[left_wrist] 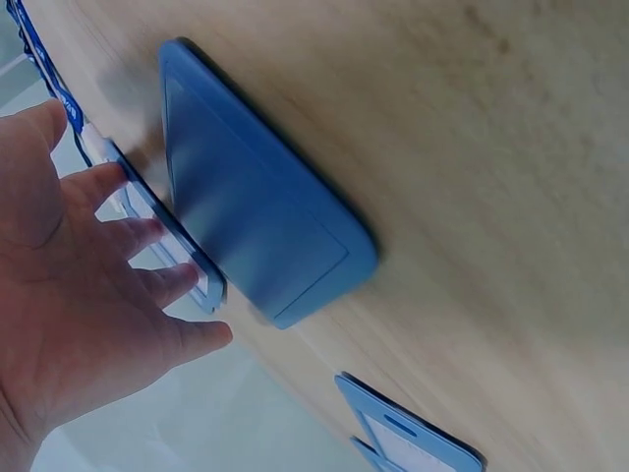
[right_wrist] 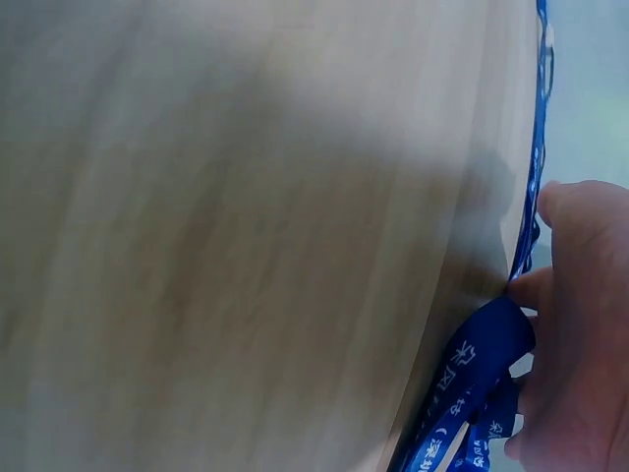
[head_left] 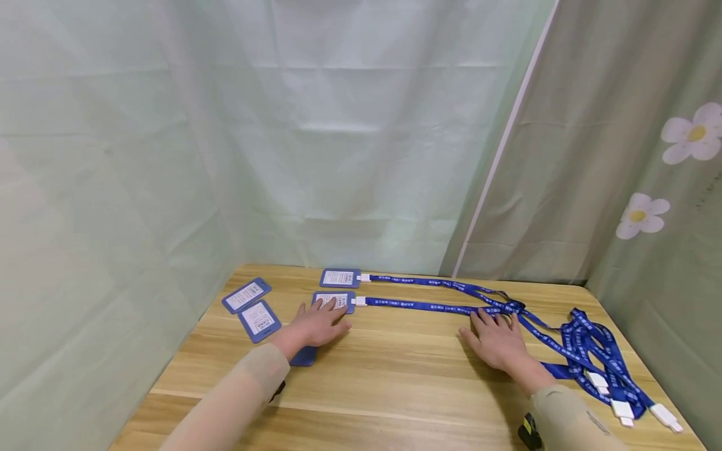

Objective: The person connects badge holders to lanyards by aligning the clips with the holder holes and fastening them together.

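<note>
My left hand [head_left: 321, 324] rests with straight, spread fingers on a blue badge holder [head_left: 338, 299], whose white clip joins a blue lanyard [head_left: 417, 305]. In the left wrist view its fingertips touch that holder's face. Another blue badge holder [left_wrist: 256, 197] lies plain side up under my left wrist. My right hand [head_left: 496, 341] lies on the lanyard's far part, fingers spread and fingertips on the strap. In the right wrist view, a blue strap with white print [right_wrist: 462, 383] curves close by the right fingers. Behind, a second badge holder [head_left: 340, 278] is clipped to its own lanyard [head_left: 406, 280].
Two loose badge holders with white cards [head_left: 246, 295] lie on the left of the wooden table [head_left: 395, 388]. A heap of blue lanyards [head_left: 592, 341] with white clips [head_left: 622, 410] sits at the right. Pale curtains [head_left: 350, 156] hang behind the table.
</note>
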Demonstrator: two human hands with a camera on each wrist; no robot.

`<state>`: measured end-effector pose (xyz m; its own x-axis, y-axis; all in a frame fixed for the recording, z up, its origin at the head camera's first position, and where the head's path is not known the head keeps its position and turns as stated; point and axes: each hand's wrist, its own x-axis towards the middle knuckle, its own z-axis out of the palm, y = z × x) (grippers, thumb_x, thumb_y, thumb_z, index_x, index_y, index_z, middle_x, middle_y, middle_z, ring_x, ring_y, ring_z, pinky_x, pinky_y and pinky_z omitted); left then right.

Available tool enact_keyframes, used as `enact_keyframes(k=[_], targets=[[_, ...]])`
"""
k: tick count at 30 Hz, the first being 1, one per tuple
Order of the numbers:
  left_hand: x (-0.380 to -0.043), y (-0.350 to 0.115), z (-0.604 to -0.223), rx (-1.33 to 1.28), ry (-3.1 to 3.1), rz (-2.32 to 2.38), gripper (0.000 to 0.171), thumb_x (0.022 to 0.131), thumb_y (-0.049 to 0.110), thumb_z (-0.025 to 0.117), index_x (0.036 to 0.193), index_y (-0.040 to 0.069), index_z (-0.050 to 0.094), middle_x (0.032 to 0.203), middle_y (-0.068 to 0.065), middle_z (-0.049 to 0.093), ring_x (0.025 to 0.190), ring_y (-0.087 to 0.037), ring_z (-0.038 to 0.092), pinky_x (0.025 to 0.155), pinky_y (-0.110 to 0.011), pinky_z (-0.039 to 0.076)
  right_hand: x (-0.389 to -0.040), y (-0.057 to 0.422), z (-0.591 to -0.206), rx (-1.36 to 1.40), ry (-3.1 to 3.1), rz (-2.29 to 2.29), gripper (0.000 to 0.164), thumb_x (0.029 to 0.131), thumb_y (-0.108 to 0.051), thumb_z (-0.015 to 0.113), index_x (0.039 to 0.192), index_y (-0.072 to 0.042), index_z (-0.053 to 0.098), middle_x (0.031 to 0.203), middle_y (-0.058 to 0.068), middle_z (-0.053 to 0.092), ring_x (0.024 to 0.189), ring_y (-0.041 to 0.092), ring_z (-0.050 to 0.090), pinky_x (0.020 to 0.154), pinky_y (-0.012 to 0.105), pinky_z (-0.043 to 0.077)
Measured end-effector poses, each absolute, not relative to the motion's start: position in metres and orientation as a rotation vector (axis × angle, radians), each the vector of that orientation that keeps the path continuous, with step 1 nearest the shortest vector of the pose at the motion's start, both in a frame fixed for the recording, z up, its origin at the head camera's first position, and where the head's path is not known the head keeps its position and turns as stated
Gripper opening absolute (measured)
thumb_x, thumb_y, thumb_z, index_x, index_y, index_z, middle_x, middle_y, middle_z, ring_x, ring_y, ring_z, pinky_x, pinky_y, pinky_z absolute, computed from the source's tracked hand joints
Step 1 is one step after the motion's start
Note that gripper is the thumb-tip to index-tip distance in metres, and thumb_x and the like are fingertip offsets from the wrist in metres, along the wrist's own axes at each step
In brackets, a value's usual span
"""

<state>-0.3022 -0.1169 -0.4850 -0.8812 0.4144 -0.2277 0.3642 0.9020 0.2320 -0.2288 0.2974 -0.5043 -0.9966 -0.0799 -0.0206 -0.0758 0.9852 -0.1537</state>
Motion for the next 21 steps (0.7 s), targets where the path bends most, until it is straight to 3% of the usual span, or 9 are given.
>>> enact_keyframes(k=[10, 21], targets=[[-0.309, -0.112, -0.487, 0.586, 2.788, 0.277, 0.063, 0.106, 0.057, 0.039, 0.159, 0.024, 0.041, 0.168, -0.013, 0.024, 0.153, -0.046, 0.015, 0.117, -0.072, 0.006, -0.241, 0.301, -0.506, -0.081, 3.071, -0.28, 0.08, 0.107, -0.059, 0.034, 0.156, 0.004, 0.035, 0.161, 0.031, 0.026, 0.146, 0.058, 0.015, 0.116, 0.071, -0.004], [-0.317, -0.115, -0.485, 0.635, 2.766, 0.352, 0.058, 0.108, 0.052, 0.039, 0.158, 0.022, 0.044, 0.167, -0.014, 0.026, 0.152, -0.047, 0.015, 0.117, -0.071, 0.006, -0.25, 0.303, -0.507, -0.078, 3.086, -0.305, 0.078, 0.108, -0.057, 0.035, 0.156, 0.004, 0.036, 0.161, 0.031, 0.027, 0.147, 0.054, 0.022, 0.117, 0.07, -0.002]])
